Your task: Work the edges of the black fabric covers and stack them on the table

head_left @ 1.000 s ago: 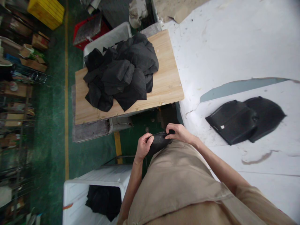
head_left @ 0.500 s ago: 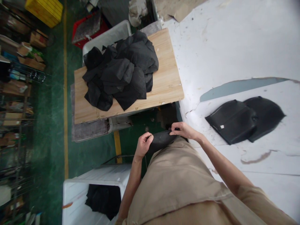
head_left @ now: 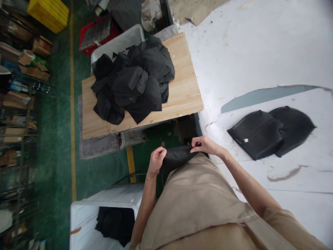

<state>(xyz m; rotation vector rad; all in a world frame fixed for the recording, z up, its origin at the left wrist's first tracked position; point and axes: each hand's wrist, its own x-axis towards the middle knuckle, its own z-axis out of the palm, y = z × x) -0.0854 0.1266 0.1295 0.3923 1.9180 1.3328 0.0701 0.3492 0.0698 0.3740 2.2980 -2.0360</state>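
Between my hands a black fabric piece (head_left: 177, 158) is stretched by its upper edge, close against my apron (head_left: 200, 194). My left hand (head_left: 156, 160) pinches one end of that edge, thumb on top. At the other end my right hand (head_left: 204, 145) grips the edge between thumb and fingers. The lower part of the piece is hidden behind the apron. On the white table to the right lie two overlapping black pieces (head_left: 256, 133), one with a small white mark. A heap of black fabric pieces (head_left: 140, 80) is piled on a wooden board.
The wooden board (head_left: 186, 69) borders the white table (head_left: 260, 52). At lower left stands a white bin (head_left: 85, 215) with black fabric inside. Beyond the board are a grey tub (head_left: 135, 34) and a red crate (head_left: 84, 33). Shelves with boxes (head_left: 15, 133) line the far left.
My hands have spread slightly apart, the left one moving a little left, so the fabric edge looks straighter and tauter. Both keep their hold.
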